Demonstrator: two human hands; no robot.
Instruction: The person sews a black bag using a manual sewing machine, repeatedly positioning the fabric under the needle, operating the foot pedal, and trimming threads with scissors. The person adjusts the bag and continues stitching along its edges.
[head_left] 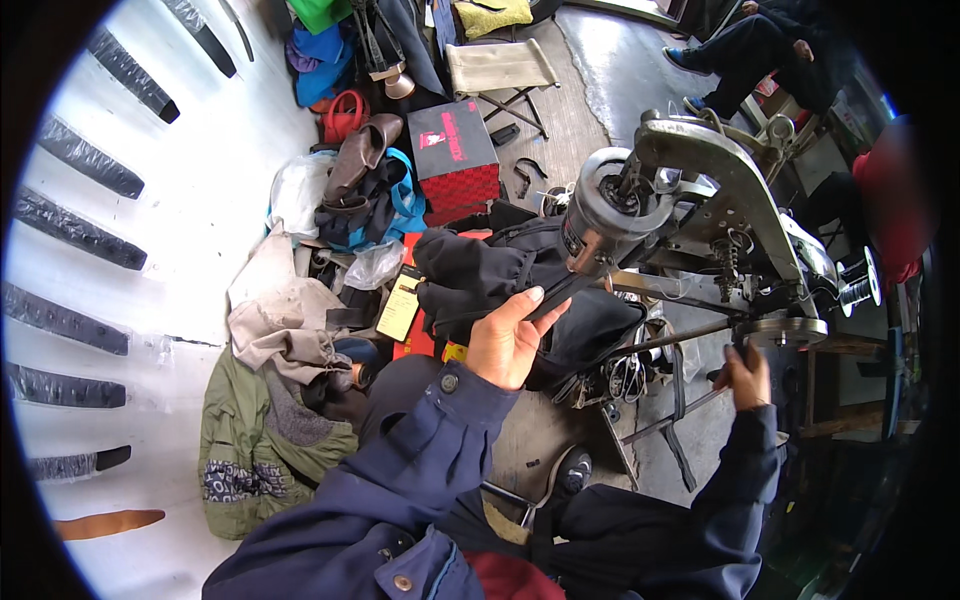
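Note:
A hand-cranked sewing machine (690,160) with a worn metal arm stands in front of me, to the right. Under its round metal head (610,205) lies a bulky black fabric item (490,270), perhaps a bag, its folds bunched to the left. My left hand (508,340) pinches the edge of this fabric just below the head, thumb on top. Fingers curled, my right hand (748,380) is closed at the underside of the machine's handwheel (785,330), around what seems to be its crank handle, mostly hidden by the fist.
Left of the machine are a red-and-black box (455,160), a brown shoe (362,155), piled clothes and a green jacket (265,430). A folding stool (500,68) stands farther back. A thread spool (858,283) sits at the machine's right. Other people sit at the upper right.

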